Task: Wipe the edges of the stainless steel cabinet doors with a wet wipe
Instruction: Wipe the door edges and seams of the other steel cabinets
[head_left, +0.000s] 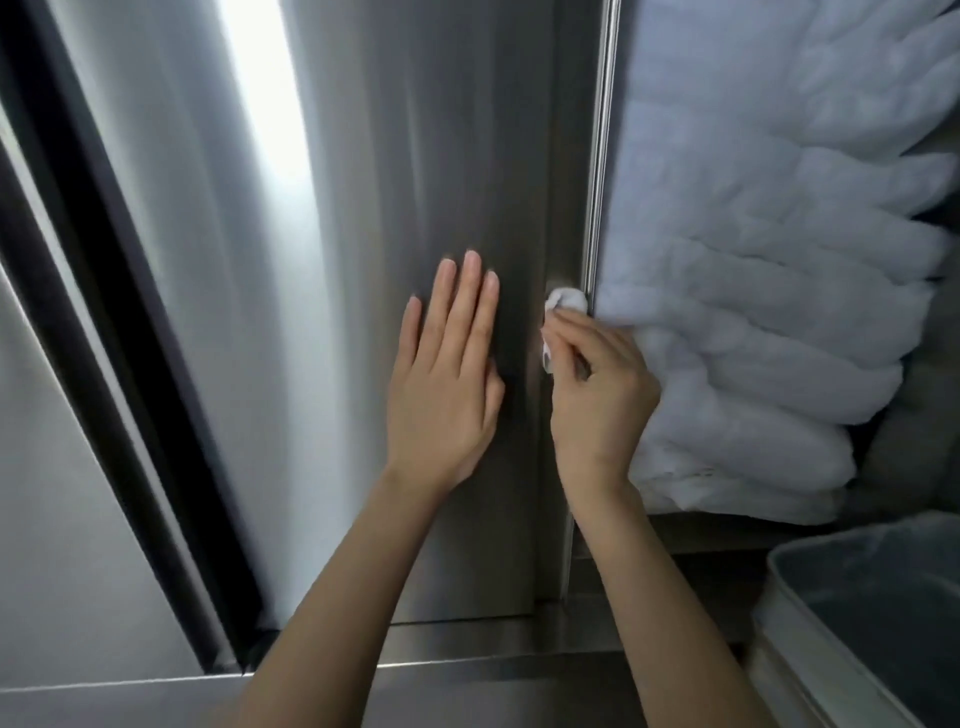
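Wipe (567, 301) pinched in right hand (597, 395) against door edge (565, 218) | left hand (447, 379) flat on door (441, 156)

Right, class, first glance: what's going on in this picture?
A person is cleaning a stainless steel cabinet door. The left hand lies flat against the door panel with its fingers straight. The right hand pinches a bunched wet wipe and presses it to the door's right edge. Soft white bundles are stacked just right of that edge, with a grey bin below them.
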